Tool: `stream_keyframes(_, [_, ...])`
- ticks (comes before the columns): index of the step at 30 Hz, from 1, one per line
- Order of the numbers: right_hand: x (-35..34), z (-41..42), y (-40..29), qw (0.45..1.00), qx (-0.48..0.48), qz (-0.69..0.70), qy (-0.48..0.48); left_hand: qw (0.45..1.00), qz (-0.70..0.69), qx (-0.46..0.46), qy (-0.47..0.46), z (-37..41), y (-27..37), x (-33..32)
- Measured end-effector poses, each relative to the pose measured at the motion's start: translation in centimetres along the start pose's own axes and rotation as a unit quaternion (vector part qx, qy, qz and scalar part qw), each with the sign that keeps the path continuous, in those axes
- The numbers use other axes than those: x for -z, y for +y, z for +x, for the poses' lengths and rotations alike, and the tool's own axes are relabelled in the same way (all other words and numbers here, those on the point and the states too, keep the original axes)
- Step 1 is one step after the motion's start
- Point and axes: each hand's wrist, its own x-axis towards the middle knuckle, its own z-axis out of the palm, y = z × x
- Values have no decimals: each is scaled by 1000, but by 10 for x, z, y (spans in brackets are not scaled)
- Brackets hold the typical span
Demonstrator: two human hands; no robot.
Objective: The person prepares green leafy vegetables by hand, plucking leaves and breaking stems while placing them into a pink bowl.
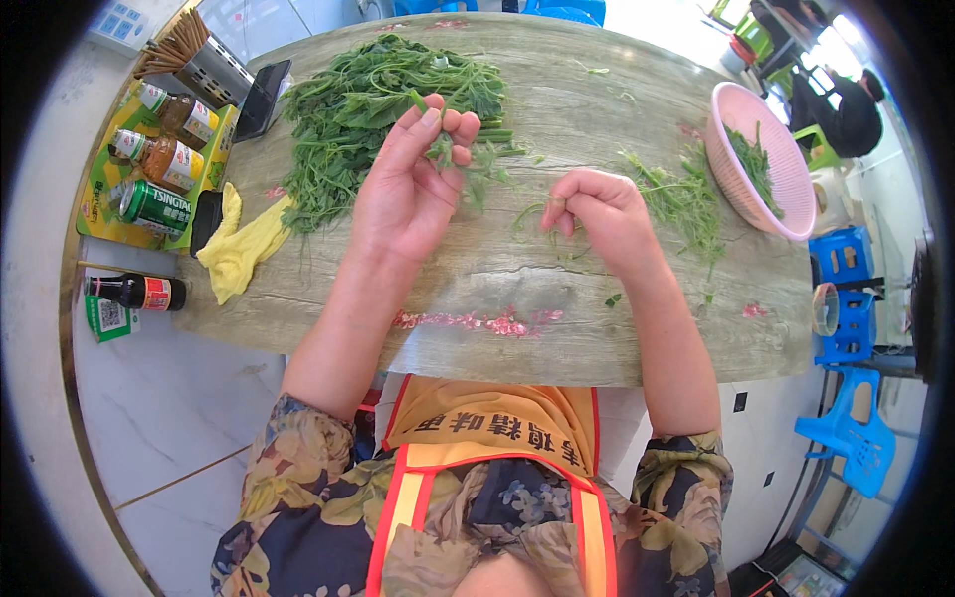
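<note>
My left hand point(418, 175) is raised, palm up, with its fingers closed around a green leafy stem point(442, 149). Behind it, a large heap of leafy vine greens point(336, 142) covers the far left of the table. My right hand point(597, 213) is to the right, apart from the left, with its fingers curled and thumb against forefinger. A thin strand seems to be pinched there, though it is too fine to be sure. Torn stems and tendrils point(683, 201) lie scattered on the table just beyond the right hand.
A pink plastic basket point(794, 160) with some greens inside stands at the table's right edge. Along the left are a yellow cloth point(242, 250), a phone point(262, 99), sauce bottles point(177, 166), a green can point(155, 209) and a chopstick holder point(213, 71). Blue plastic stools point(843, 324) are on the right.
</note>
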Motion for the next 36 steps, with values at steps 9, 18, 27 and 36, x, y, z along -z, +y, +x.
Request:
stream_keyframes(9, [-2,5,-6,853,241,-397,237,975,223,-10,9,-4,-4,-4])
stream_keyframes(18, [2,3,-22,792,362,-417,260,924,367,-107,-27,-15,-18,-15])
stream_keyframes(27, [-9,-1,-26,792,373,-397,275,835,530,-143,-33,-19,-26,-13])
stream_keyframes(36, [-19,-1,-29,801,352,-466,135,857,486,-169,-44,-18,-35,-10])
